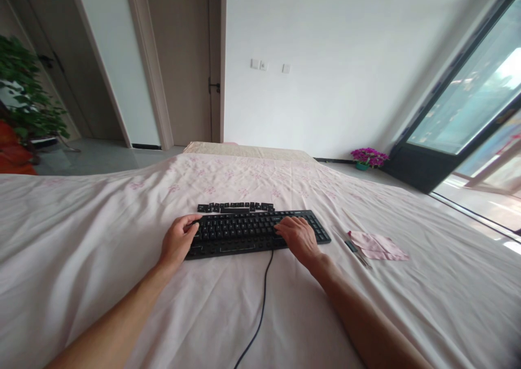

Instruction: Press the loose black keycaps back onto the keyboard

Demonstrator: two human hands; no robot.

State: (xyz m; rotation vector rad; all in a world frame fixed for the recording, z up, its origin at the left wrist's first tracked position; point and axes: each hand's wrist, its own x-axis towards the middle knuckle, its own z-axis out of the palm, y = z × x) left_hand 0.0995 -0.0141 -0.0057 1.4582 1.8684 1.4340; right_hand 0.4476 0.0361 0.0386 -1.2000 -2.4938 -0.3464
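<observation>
A black keyboard lies on a pale pink flowered cloth. Its nearest rows are stripped of keycaps, and a thin cable leads from its near edge towards me. Just beyond the far edge, loose black keycaps, a long space bar among them, are set out in rows. My left hand grips the keyboard's left end between thumb and fingers. Over the right part of the keyboard, my right hand has its fingers curled together at the keys; what lies under the fingertips is hidden.
Right of the keyboard are a folded pink cloth and a small dark-handled tool with thin metal prongs. The cable runs between my forearms. Beyond the cloth-covered surface stand a pot of purple flowers, doors and a leafy plant.
</observation>
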